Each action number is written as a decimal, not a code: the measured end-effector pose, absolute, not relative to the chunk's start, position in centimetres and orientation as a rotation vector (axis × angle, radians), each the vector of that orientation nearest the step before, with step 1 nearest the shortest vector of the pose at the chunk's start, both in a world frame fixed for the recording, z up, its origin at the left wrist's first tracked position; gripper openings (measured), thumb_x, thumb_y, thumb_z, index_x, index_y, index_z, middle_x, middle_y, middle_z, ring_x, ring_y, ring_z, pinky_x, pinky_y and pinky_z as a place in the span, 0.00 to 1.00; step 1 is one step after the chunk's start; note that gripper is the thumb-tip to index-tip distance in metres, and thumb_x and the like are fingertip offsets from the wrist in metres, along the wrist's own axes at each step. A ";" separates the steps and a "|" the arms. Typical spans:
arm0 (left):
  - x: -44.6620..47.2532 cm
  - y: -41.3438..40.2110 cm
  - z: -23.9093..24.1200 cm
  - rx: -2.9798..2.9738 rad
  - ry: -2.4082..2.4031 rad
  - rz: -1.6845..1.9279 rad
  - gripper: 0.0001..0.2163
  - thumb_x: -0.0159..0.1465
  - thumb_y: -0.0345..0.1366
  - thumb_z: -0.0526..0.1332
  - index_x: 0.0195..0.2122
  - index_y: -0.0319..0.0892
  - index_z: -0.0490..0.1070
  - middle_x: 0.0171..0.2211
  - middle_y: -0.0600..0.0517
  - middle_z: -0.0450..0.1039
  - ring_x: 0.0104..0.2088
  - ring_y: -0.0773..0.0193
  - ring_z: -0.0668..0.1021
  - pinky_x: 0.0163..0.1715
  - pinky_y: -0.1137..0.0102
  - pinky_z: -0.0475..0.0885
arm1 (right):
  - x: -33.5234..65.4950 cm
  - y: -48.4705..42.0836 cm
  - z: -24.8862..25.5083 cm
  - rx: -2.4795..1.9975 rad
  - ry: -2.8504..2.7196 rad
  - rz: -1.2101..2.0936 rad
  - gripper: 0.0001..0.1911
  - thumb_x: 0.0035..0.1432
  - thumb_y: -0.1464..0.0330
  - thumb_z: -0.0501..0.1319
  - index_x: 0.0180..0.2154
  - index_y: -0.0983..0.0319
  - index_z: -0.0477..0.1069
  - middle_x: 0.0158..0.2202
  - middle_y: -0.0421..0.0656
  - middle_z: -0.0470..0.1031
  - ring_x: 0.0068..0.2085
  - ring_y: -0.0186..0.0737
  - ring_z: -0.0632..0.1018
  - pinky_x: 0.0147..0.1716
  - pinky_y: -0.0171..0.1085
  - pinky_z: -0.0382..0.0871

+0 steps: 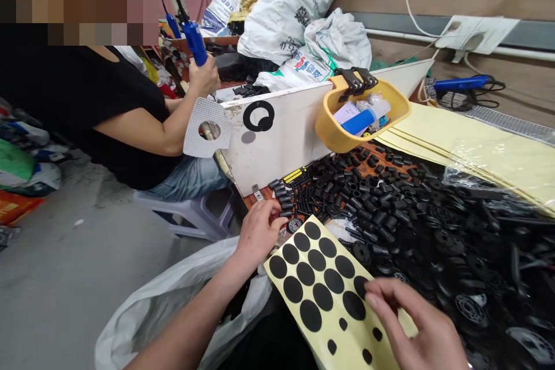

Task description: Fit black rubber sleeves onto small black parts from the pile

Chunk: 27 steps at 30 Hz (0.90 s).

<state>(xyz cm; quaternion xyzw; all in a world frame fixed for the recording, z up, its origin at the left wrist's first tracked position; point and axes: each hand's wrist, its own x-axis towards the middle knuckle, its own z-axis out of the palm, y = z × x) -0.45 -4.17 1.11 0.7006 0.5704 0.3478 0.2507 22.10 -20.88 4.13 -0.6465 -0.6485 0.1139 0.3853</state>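
A yellow backing sheet of black adhesive dots (pixel 314 289) between the person's hands, left hand (pixel 260 232) curled at its upper corner beside a heap of black rubber parts (pixel 381 219), right hand (pixel 418 324) half-open, fingertips (pixel 372 299) at the sheet's right edge, any grip impossible to tell

bare left hand (pixel 260 232), bare right hand (pixel 418 325), short fingernails (pixel 372 300), bare left forearm (pixel 186 318), dark garment (pixel 264 335) below.

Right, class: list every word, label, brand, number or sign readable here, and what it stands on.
White woven sack: dark characters, too blurred.
Lower white sack: blue and red print, too blurred.
Tube in yellow caddy: label too small.
White panel: black ring sign, no words.
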 end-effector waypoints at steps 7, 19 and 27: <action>-1.2 -6.2 1.1 1.781 1.537 1.156 0.03 0.59 0.31 0.59 0.33 0.43 0.71 0.31 0.51 0.75 0.32 0.61 0.75 0.35 0.67 0.71 | 23.6 -9.4 3.3 -1.829 -1.710 0.146 0.11 0.56 0.74 0.54 0.34 0.59 0.76 0.33 0.45 0.80 0.32 0.44 0.80 0.32 0.40 0.74; 1.2 -9.6 4.4 1.472 1.206 0.998 0.03 0.58 0.33 0.63 0.31 0.40 0.74 0.30 0.52 0.75 0.30 0.66 0.74 0.33 0.72 0.68 | 25.2 -4.7 4.1 -1.717 -1.828 0.235 0.11 0.51 0.79 0.61 0.26 0.57 0.74 0.29 0.40 0.79 0.39 0.45 0.81 0.42 0.42 0.75; 5.6 -11.8 5.3 0.575 0.602 0.552 0.20 0.53 0.49 0.70 0.35 0.33 0.75 0.29 0.46 0.76 0.27 0.65 0.77 0.29 0.71 0.72 | 20.9 -16.7 6.9 -1.578 -1.782 0.043 0.13 0.62 0.72 0.60 0.48 0.59 0.74 0.40 0.44 0.82 0.37 0.41 0.82 0.36 0.39 0.78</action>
